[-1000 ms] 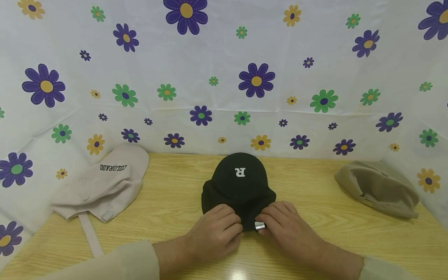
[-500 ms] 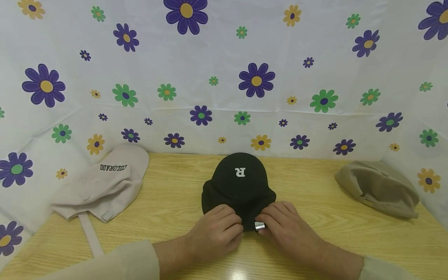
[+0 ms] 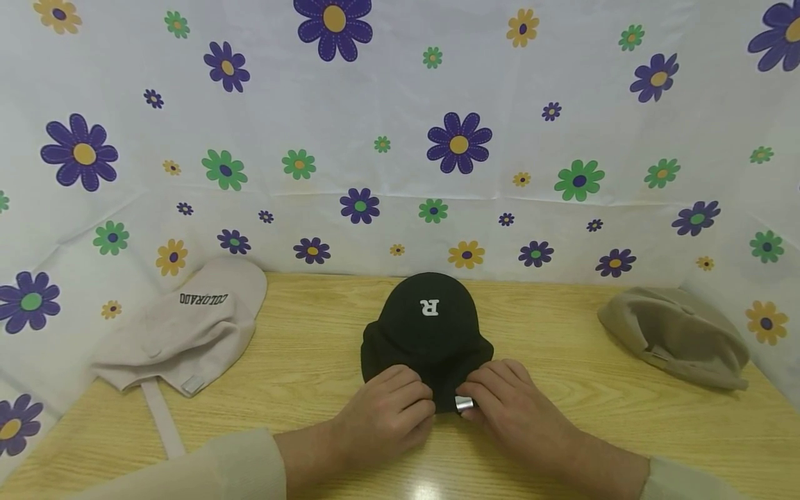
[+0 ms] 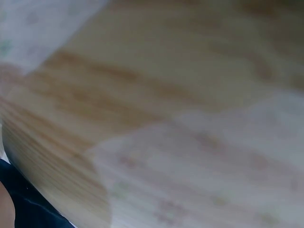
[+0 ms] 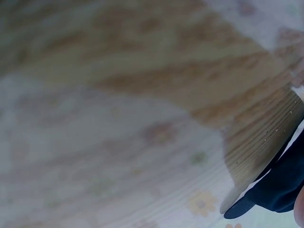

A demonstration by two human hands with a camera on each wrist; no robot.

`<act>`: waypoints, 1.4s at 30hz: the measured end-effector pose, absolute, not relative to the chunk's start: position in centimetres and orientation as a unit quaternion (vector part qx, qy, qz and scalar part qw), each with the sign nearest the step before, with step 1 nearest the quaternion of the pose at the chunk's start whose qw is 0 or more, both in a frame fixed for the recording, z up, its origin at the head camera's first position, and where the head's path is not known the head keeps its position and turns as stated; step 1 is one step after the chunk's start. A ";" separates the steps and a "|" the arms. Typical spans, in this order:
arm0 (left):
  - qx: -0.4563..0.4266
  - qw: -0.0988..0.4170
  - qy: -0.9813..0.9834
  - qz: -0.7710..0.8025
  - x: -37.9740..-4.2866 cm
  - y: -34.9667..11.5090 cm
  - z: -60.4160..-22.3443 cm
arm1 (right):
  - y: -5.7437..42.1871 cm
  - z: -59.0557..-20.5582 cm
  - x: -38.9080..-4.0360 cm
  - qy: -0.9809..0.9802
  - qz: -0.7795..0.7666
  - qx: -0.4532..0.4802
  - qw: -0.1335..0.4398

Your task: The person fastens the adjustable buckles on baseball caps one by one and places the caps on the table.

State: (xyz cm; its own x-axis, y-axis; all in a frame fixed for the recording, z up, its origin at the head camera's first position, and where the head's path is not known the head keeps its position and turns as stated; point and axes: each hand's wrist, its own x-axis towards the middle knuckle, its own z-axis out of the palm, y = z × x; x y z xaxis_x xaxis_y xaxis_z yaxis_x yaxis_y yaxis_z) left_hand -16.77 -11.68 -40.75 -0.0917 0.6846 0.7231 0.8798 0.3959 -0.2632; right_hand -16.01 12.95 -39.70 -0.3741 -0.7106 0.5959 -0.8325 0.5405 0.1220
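A black baseball cap with a white letter R lies mid-table, its brim pointing to the back. At its near rim, my left hand grips the cloth with curled fingers. Just right of it, my right hand pinches the same rim beside a small silver buckle. Both thumbs are mostly hidden. In the left wrist view only a dark part of the cap shows at the lower left corner; in the right wrist view the cap shows at the lower right, with its brim.
A pale pink cap marked COLORADO lies at the left, its strap trailing toward me. On the right sits a khaki cap. Behind the wooden table hangs a white cloth printed with flowers.
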 end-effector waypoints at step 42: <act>-0.530 0.405 -0.736 -0.115 -17.0 -10.0 -40.3 | 12.9 -39.8 -16.0 -0.824 0.085 0.464 0.314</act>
State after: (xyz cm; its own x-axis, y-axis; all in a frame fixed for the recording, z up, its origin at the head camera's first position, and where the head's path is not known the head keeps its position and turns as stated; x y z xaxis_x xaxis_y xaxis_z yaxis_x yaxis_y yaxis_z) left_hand -16.98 -9.98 -40.33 -0.1096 0.6870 0.7183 0.8729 0.4121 -0.2610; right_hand -16.02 12.91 -39.80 -0.3724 -0.7113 0.5961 -0.8182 0.5547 0.1508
